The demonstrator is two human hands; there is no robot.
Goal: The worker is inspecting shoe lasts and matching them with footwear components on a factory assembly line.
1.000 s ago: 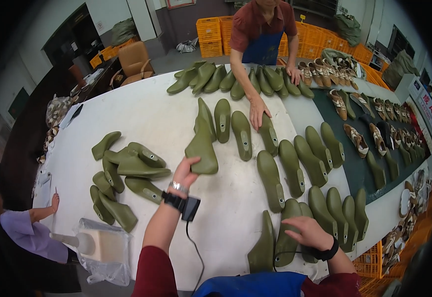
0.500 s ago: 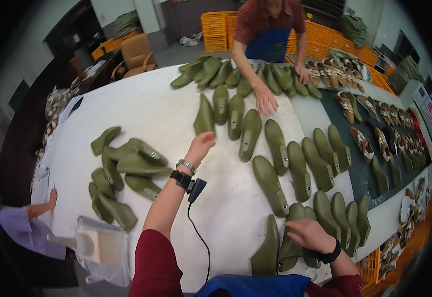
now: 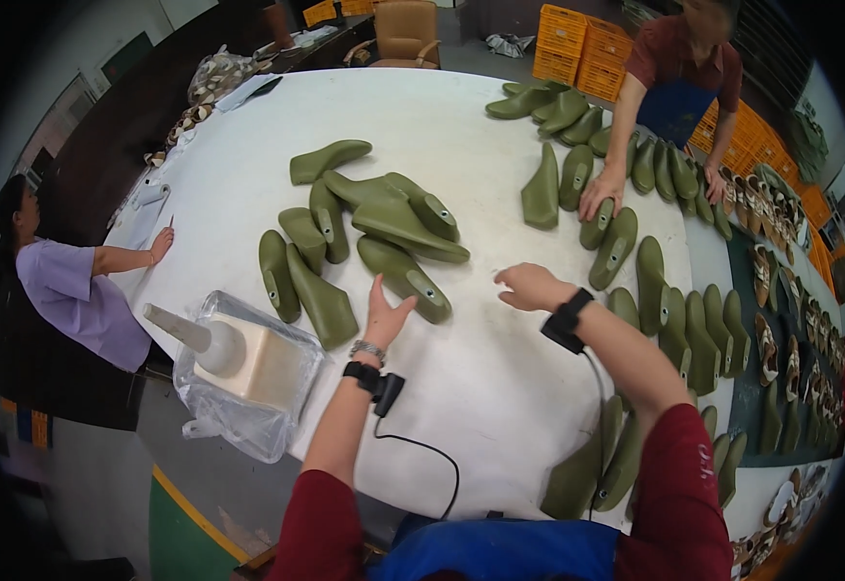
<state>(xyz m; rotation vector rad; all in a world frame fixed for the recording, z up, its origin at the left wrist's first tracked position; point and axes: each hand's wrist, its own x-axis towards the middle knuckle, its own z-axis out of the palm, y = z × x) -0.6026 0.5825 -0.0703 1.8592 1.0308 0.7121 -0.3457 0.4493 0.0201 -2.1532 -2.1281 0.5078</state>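
Observation:
Green shoe lasts lie in a loose heap left of centre on the white table [image 3: 500,378]. My left hand [image 3: 386,315], thumb and fingers apart, is right at the near end of a green shoe last [image 3: 403,279] on the heap's near right side; it does not grip it. To the right, over bare tabletop, my right hand [image 3: 534,288] has its fingers loosely bent toward the heap and holds nothing. Another green shoe last [image 3: 321,295] lies left of my left hand. Straps with small devices and cables are on both my wrists.
Rows of shoe lasts [image 3: 650,286] stand along the right side. Across the table a co-worker's hand [image 3: 604,189] touches a last. A plastic-wrapped container [image 3: 258,373] stands at the near left edge; another person [image 3: 79,281] is at the left. Shoes [image 3: 766,358] fill a green mat.
The view has turned left. My right hand has left the lasts at the near right and come toward the middle. My left hand has drawn back to the heap. The co-worker's hand has reached a last.

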